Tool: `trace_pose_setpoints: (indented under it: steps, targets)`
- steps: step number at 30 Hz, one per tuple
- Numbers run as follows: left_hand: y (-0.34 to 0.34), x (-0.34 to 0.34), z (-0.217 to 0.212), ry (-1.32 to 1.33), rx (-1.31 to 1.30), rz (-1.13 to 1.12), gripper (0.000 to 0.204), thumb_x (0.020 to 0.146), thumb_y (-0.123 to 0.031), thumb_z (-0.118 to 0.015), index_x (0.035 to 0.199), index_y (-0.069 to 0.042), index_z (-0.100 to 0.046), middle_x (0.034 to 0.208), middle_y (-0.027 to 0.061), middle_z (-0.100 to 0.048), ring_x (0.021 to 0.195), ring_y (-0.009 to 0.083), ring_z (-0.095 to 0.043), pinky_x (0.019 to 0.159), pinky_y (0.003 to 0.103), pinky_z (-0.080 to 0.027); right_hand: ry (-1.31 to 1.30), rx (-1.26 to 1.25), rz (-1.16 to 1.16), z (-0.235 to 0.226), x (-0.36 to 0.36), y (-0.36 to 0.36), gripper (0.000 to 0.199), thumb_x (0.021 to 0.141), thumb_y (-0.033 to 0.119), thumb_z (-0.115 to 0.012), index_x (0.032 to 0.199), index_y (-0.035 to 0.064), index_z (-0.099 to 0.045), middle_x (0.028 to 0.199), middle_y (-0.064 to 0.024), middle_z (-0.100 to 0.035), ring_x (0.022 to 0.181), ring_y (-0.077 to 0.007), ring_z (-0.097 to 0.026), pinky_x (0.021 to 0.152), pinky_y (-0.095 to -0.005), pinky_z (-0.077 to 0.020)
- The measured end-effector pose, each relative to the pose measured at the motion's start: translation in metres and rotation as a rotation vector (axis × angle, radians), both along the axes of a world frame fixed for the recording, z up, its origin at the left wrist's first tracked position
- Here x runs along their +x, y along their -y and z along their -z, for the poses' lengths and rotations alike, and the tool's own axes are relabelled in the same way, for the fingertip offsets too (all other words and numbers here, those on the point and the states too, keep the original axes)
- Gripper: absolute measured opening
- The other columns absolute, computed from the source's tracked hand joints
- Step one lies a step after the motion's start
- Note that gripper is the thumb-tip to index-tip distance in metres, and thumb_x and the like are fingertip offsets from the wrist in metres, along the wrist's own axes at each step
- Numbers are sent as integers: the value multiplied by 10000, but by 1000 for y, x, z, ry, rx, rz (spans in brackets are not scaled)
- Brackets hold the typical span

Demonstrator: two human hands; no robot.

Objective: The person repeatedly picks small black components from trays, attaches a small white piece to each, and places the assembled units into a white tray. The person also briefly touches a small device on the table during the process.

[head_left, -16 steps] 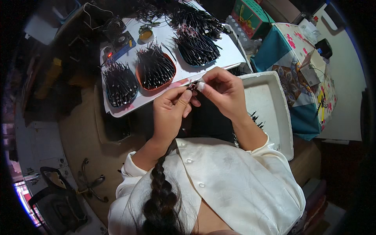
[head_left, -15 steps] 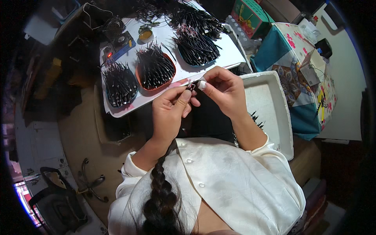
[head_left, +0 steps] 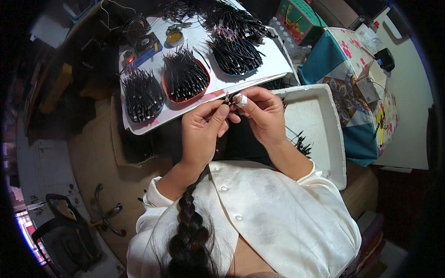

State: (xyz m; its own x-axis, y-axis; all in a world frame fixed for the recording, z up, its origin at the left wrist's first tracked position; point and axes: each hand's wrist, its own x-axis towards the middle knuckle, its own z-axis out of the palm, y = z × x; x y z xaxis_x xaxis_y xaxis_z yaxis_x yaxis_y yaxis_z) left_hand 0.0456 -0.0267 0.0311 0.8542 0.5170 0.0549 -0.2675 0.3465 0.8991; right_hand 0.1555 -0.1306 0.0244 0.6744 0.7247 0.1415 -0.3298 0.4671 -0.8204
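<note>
**Two hands pinch a small part at the board's near edge**

The left hand and right hand meet fingertip to fingertip just above the near edge of the white work board. Between them sits a small dark wire piece, gripped by the left thumb and forefinger; it is too small to tell its exact form. The right hand is closed narrowly around the same spot, and its forefinger wears a white wrap, probably to guard the skin against repeated pinching. Holding the piece up close to the body likely keeps it steady and in good sight.

Within easy reach ahead lie three shallow dishes heaped with black wire pieces: a dark dish on the left, an orange-red dish in the middle and a blue-rimmed dish to the right. More loose black pieces pile at the far edge. A small blue box with a coiled wire stand stands at the far left corner, beside a little round tin.

To the right, a white foam tray holds a few black pieces. Beyond it, a green rectangular carton with red and yellow print stands behind a table covered in a teal, patterned cloth.
</note>
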Motion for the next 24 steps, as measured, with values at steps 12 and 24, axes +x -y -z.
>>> trace_pose_setpoints:
  steps: [12,24]
  targets:
    - [-10,-5,2,-38,-210,167,194,932,-95,-597,1033,62,-651,829,125,-676,562,64,-487,494,170,-374,-326,-8,-304,5,4,1,170,909,83,-621,1032,-11,-551,901,-74,-609,754,-104,-584,655,-219,-506]
    - [-12,-10,1,-120,-103,269,156,928,-67,-585,964,65,-661,753,98,-653,582,76,-539,481,165,-370,-336,-113,-549,1,24,6,231,867,114,-676,1026,-5,-559,890,-32,-593,747,-81,-578,692,-221,-510]
